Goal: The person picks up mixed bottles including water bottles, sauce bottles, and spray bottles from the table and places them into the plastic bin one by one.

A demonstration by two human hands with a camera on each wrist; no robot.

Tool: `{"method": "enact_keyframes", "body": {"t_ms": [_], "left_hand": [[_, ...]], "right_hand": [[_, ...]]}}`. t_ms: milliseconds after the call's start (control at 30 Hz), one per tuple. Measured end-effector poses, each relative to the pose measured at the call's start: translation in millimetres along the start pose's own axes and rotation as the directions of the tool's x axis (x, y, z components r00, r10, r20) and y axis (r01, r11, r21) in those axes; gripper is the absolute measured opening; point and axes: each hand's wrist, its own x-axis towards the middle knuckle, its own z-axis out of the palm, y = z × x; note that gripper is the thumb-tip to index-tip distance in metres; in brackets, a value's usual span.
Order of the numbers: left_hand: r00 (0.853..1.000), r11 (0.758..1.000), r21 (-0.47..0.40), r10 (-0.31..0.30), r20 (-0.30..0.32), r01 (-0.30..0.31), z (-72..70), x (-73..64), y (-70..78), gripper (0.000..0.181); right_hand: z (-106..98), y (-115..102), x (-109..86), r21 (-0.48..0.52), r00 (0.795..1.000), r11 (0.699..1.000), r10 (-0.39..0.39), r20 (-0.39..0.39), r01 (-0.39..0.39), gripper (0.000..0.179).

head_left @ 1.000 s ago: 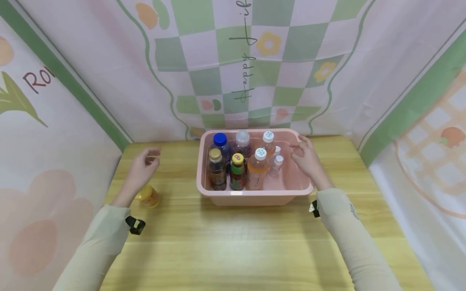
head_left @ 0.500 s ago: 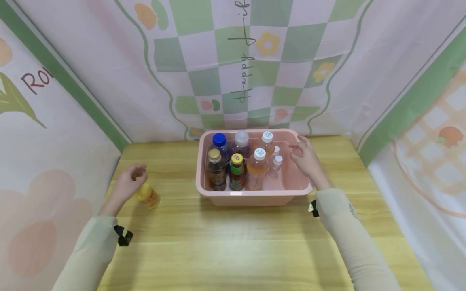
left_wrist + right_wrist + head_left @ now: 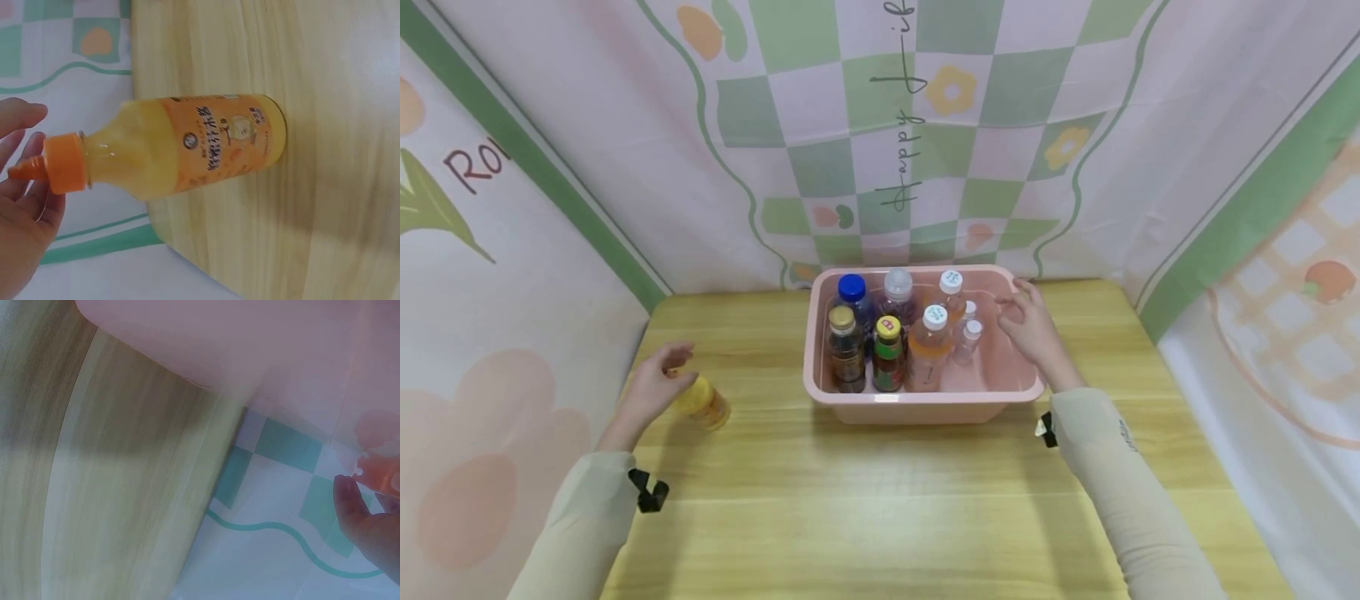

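My left hand [image 3: 651,387] is around the cap of a yellow squeeze bottle [image 3: 709,408] standing at the table's left. In the left wrist view the bottle [image 3: 212,144] has an orange nozzle cap [image 3: 65,164]. The thumb stays off it while curved fingers [image 3: 47,203] lie behind the cap; whether they touch it I cannot tell. Over the right rim of a pink tub [image 3: 917,408] hovers my right hand [image 3: 1033,333], loosely bent, with nothing visible in it. In the right wrist view the hand [image 3: 372,531] shows only partly, below the tub's wall [image 3: 206,337].
Inside the tub stand several bottles: a blue-capped bottle [image 3: 852,290], a dark gold-capped bottle [image 3: 847,354], a green-labelled bottle [image 3: 889,358], a white-capped orange bottle [image 3: 928,358] and small clear ones [image 3: 970,337]. A printed curtain [image 3: 880,150] hangs behind the wooden table [image 3: 880,500].
My left hand has come down and leftward to the top of the yellow bottle, and its thumb and fingers have spread slightly. The right hand, tub and bottles have stayed in place.
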Motion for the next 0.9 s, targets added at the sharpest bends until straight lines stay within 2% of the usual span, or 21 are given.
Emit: {"method": "enact_keyframes", "body": {"t_ms": [167,300,900], "left_hand": [[1.0,1.0,0.015,-0.027,-0.014,0.027,-1.3,-2.4,-6.2,0.051],[0.999,0.999,-0.01,-0.046,-0.004,0.046,-2.4,-3.0,-8.4,0.052],[0.999,0.999,-0.012,-0.04,0.018,0.041,-1.3,-8.2,-13.6,0.055]], "right_hand": [[-0.2,-0.6,0.0,0.006,1.0,1.0,0.007,0.002,-0.007,0.039],[-0.8,-1.8,-0.2,0.009,1.0,1.0,0.012,0.004,-0.012,0.039],[1.5,-0.4,0.6,0.005,1.0,1.0,0.006,0.001,-0.006,0.039]]}}
